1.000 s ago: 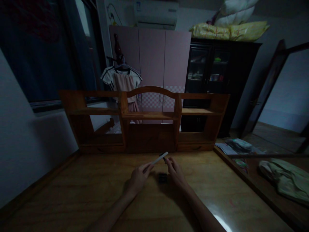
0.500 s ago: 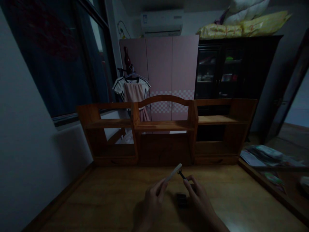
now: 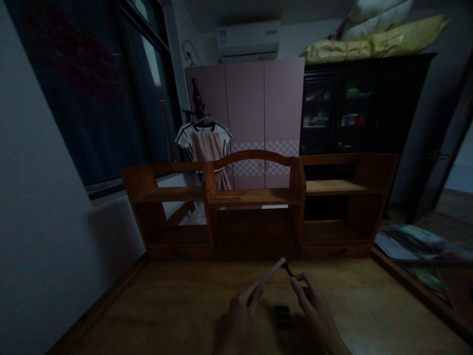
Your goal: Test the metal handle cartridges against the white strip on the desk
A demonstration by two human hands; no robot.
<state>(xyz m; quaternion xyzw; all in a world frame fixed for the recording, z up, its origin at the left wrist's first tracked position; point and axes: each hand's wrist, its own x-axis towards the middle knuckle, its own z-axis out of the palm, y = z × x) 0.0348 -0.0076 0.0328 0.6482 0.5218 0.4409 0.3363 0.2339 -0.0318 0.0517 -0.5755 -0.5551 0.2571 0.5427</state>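
Note:
My left hand [image 3: 241, 318] pinches a thin white stick [image 3: 272, 272] that slants up to the right. My right hand [image 3: 317, 315] pinches a small dark piece [image 3: 288, 269] whose tip touches the upper end of the stick. Both hands hover just over the wooden desk top [image 3: 177, 305]. A small black box [image 3: 283, 315] lies on the desk between my hands. The room is dim, so finer detail of the dark piece is lost.
A wooden shelf unit [image 3: 258, 197] stands along the back of the desk. A white wall is at the left. Papers [image 3: 414, 241] lie on a surface to the right. Behind are a pink wardrobe [image 3: 254, 108], a hanging garment [image 3: 205, 143] and a dark cabinet [image 3: 354, 108].
The view has swung left and tilted up, so my hands sit lower in the picture. Both hands keep their grip, with stick and dark piece still meeting at the tips.

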